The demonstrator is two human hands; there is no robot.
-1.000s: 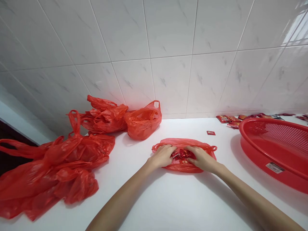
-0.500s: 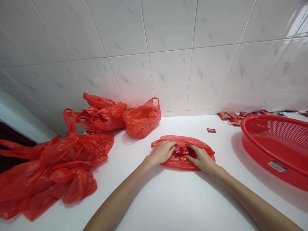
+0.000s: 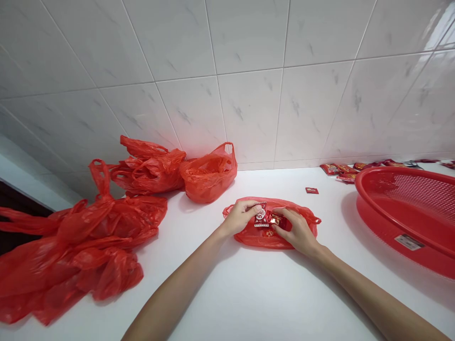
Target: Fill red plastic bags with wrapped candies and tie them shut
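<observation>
Centrally on the white counter (image 3: 227,298), a red-and-white packet (image 3: 261,218) is over the left part of the mouth of an open red bag (image 3: 263,242), its printed side showing. The left hand (image 3: 239,219) pinches it between thumb and fingers. Just to the right, the right hand (image 3: 298,230) reaches into the bag, thumb and fingers curved narrowly about a shiny red-and-gold packet (image 3: 275,219); whether they grip it, I cannot tell. Beyond the bag, slightly right, a small red packet (image 3: 312,190) lies flat. Farther right is a large red basket (image 3: 371,220), with a row of packets (image 3: 330,169) behind it near the tiled wall (image 3: 249,113). Far left of centre, a handled red bag (image 3: 209,182) touches a crumpled red bag (image 3: 152,173); more red bags (image 3: 81,241) are heaped nearer, at the left edge.
</observation>
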